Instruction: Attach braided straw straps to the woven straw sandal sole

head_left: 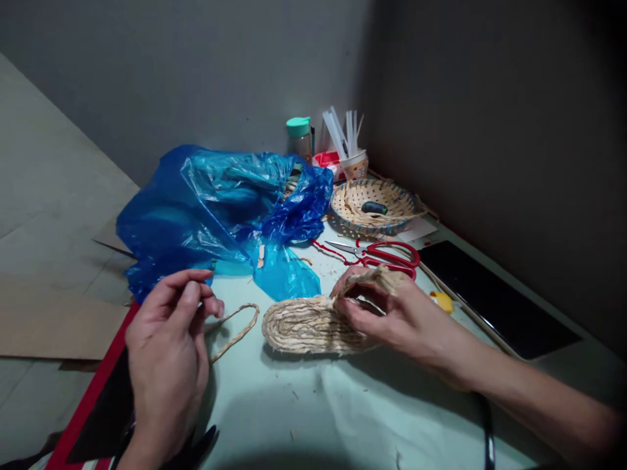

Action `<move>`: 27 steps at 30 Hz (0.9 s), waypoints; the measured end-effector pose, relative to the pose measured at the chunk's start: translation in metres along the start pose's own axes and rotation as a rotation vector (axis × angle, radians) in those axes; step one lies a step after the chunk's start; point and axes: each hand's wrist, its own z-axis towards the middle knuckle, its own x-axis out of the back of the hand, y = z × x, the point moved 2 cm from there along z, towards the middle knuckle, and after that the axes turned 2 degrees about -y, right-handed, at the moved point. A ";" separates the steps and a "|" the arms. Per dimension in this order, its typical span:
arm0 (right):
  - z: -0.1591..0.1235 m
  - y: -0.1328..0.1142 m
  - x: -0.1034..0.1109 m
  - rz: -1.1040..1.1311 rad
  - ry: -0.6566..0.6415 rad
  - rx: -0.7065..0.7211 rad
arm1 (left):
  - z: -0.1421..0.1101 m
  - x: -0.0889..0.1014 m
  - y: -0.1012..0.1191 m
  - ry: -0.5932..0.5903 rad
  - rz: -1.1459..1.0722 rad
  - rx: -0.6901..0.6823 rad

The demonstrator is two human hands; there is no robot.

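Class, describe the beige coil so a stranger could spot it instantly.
On the pale table, find the big blue plastic bag. Nearer the viewer, by the right hand, lies the beige coil. Unlike the round woven basket behind, it is a long oval of wound cord.

Right hand (398, 316) pinches the coiled straw mat (304, 326) (red scissors (361, 250) behind); left hand (169, 339) perhaps holds twisted cord (240, 335).

honestly can't read a single word here. the paper cup (355, 168) just behind the woven basket (386, 193) has some small coloured print on it, way too tiny to make out. the red packet (327, 159), behind the basket too but toward its left, shows pale patches, nothing legible there either.
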 end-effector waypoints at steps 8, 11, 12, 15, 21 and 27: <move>0.005 -0.001 0.005 0.064 0.071 0.015 | -0.041 -0.019 -0.006 -0.186 -0.039 0.355; 0.005 -0.005 0.006 0.080 0.067 0.013 | -0.054 -0.009 -0.009 -0.162 -0.044 0.448; 0.004 -0.006 0.007 0.084 0.064 0.015 | -0.058 -0.005 -0.012 -0.173 -0.032 0.480; 0.002 -0.011 0.007 0.094 0.027 0.036 | -0.070 0.004 -0.025 -0.211 0.020 0.483; 0.000 -0.014 -0.002 0.169 0.021 0.055 | -0.095 -0.022 -0.039 -0.319 0.043 0.494; -0.003 -0.024 0.003 0.340 -0.119 0.068 | -0.108 -0.046 -0.023 -0.157 -0.176 0.416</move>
